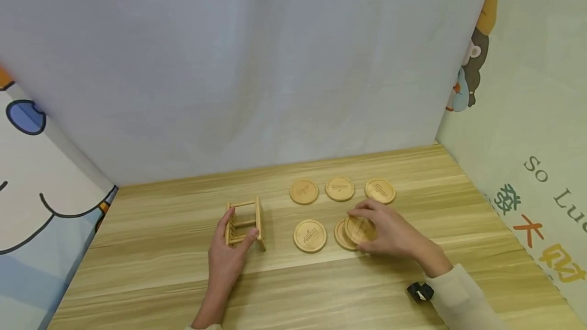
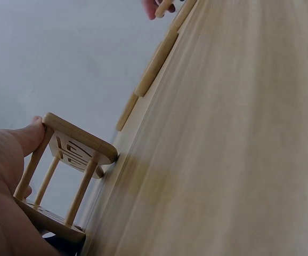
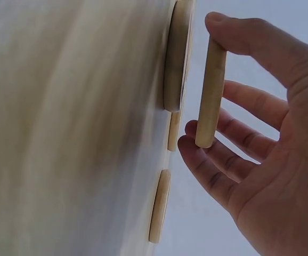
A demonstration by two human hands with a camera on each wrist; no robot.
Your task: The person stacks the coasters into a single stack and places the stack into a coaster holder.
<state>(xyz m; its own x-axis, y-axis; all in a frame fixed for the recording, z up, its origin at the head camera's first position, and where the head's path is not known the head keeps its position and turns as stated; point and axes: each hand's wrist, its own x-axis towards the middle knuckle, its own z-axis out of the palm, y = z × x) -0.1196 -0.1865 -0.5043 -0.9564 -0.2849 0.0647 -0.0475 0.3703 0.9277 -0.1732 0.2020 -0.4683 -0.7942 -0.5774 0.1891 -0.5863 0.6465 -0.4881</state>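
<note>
My left hand [image 1: 224,264] grips a small wooden coaster rack [image 1: 260,223] by its two sides, thumb on the right panel and fingers at the left. In the left wrist view the rack [image 2: 82,140] shows slatted panels joined by round dowels and touches the table. My right hand [image 1: 396,233] pinches a round wooden coaster [image 1: 358,230] by its edges. The right wrist view shows this coaster [image 3: 211,96] lifted clear of the tabletop. Partly covered by it in the head view is another coaster [image 1: 340,238]. A further coaster [image 1: 310,236] lies between the rack and that one.
Three more coasters lie in a back row: left [image 1: 304,192], middle [image 1: 340,189] and right [image 1: 380,191]. A pale cloth [image 1: 275,90] hangs behind the wooden table [image 1: 151,258]. Printed panels flank both sides. A black device [image 1: 420,292] sits at my right wrist.
</note>
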